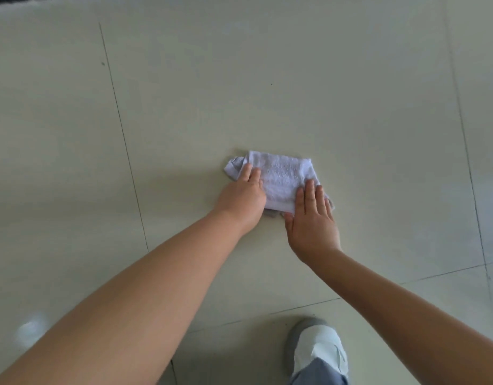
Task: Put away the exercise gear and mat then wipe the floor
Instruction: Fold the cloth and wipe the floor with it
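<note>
Near the middle of the frame, a folded white towel is lying on the pale tiled floor, and both bare hands are resting on it. The left hand is pressing down on the towel's left side, its fingers curled over the bunched edge there, so it is pushing flat more than clamping. The right hand is lying palm down with its fingers stretched out and close together across the towel's lower right corner, the thumb touching the floor just beside the cloth; it is not closing around anything. Both forearms are reaching in from the bottom corners of the frame. At the bottom, right of centre, a white shoe with a grey toe is standing on the tiles, with a bit of blue-grey trouser leg showing over it. Dark grout lines are running across the floor at the left and right.
</note>
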`<state>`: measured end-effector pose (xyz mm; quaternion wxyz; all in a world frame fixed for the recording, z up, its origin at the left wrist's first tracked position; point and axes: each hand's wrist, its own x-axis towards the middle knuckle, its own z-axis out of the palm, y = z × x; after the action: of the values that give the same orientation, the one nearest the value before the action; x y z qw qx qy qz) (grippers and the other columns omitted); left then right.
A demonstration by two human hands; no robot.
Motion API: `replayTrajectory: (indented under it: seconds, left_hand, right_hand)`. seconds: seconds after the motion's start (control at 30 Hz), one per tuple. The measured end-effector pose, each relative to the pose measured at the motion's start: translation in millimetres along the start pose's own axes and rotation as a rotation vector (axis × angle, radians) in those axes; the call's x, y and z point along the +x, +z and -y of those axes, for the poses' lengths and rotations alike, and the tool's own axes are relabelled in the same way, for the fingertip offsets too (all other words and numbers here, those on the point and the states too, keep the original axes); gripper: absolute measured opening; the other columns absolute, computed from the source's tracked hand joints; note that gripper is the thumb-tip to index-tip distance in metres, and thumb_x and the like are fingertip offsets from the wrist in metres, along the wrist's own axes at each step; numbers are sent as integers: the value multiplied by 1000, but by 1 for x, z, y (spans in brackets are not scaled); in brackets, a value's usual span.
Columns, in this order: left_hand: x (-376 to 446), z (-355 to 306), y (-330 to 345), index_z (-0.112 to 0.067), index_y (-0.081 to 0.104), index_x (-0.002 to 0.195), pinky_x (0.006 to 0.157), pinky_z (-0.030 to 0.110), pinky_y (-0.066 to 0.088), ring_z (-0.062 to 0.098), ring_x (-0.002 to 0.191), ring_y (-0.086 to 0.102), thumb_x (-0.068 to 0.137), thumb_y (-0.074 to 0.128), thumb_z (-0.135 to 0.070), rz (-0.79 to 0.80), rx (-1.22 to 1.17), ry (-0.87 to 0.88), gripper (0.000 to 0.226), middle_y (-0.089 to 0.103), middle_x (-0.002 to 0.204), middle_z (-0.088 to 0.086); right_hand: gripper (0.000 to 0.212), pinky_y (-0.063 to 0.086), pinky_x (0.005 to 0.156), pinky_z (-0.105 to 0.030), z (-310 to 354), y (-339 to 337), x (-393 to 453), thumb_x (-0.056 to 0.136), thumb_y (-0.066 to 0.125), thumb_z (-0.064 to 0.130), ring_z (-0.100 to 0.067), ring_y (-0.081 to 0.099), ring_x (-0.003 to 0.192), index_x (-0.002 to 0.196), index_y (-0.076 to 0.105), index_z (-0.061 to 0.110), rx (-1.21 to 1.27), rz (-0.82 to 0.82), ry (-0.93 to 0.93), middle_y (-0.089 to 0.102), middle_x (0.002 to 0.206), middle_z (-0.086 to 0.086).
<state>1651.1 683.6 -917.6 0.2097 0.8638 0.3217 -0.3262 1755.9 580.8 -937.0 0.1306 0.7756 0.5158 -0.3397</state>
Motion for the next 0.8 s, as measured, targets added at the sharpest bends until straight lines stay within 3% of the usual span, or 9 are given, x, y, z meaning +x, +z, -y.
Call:
replayTrajectory:
  seconds: [0.13, 0.37, 0.5, 0.63, 0.8]
  left_hand:
    - [1, -4, -7, 2, 11, 149, 112, 38, 31, 25, 149, -6, 100, 21, -2, 90, -60, -65, 51, -3, 160, 11]
    - [5, -1, -27, -8, 12, 151, 121, 36, 16, 23, 150, 2, 102, 23, -9, 230, -43, -130, 50, -2, 161, 7]
    - [8, -8, -36, -9, 28, 148, 121, 35, 12, 24, 149, 7, 102, 28, -12, 245, 55, -119, 46, 12, 159, 8]
    - [8, -9, -39, -9, 23, 149, 121, 35, 18, 25, 148, 11, 101, 30, -12, 315, 65, -139, 49, 8, 160, 8]
    - [12, -9, -46, -7, 13, 151, 120, 37, 11, 28, 149, 5, 99, 37, -12, 379, 205, -127, 57, 3, 160, 10]
  right_hand:
    - [62, -2, 120, -37, -2, -20, -1, 101, 14, 34, -34, -10, 146, 147, -9, 0, -127, 165, -12, -18, 155, -19]
    - [59, 6, 120, -40, -4, -40, 3, 102, 21, 24, -38, -5, 146, 146, -9, -4, -214, 287, -80, -14, 155, -23]
    - [61, 4, 120, -38, -5, -44, 2, 101, 26, 18, -36, -8, 146, 146, -10, -1, -184, 310, -77, -17, 156, -20]
    - [60, 4, 120, -38, -7, -43, 2, 100, 25, 14, -36, -9, 146, 146, -10, -1, -158, 314, -80, -17, 155, -20]
    - [60, 3, 120, -37, -10, -36, 1, 100, 24, 16, -35, -9, 146, 147, -10, 0, -131, 249, -91, -17, 156, -18]
